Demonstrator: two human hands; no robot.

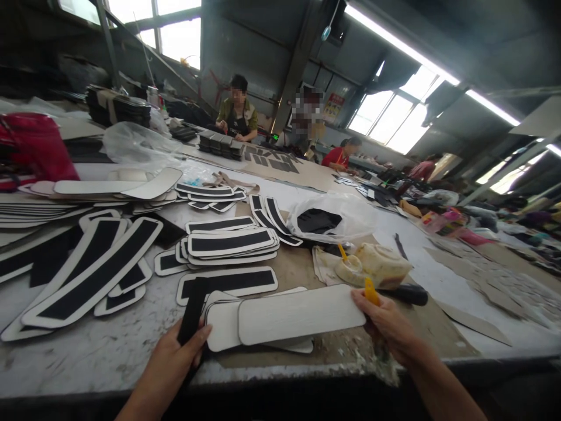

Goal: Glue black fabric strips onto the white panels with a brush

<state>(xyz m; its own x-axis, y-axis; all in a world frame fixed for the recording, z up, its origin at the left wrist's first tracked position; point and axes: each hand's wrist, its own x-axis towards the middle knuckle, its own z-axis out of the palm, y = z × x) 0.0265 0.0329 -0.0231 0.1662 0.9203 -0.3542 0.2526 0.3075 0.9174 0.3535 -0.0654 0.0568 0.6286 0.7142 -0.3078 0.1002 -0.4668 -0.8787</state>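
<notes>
My left hand [179, 351] is closed round a black strip [195, 307]. Its thumb and fingertips reach the left end of a small stack of white panels [221, 327]. My right hand [388, 324] grips the right end of the top white panel [302, 313], a long piece with rounded corners. A short yellow tool [370, 290] sticks up from the same hand; its lower part is hidden by the fingers. Behind that hand are a glue-crusted container [381, 263] and a black cylindrical handle [405, 294]. Just beyond the panels lies a white-edged piece with a black strip [245, 280].
More white-edged black pieces lie in piles [232, 241] and at left [96, 275]. A clear plastic bag [355, 213] holds black pieces. A red cloth item [39, 146] sits far left. Co-workers [239, 114] sit across the long table. The table's front edge [328, 374] runs before me.
</notes>
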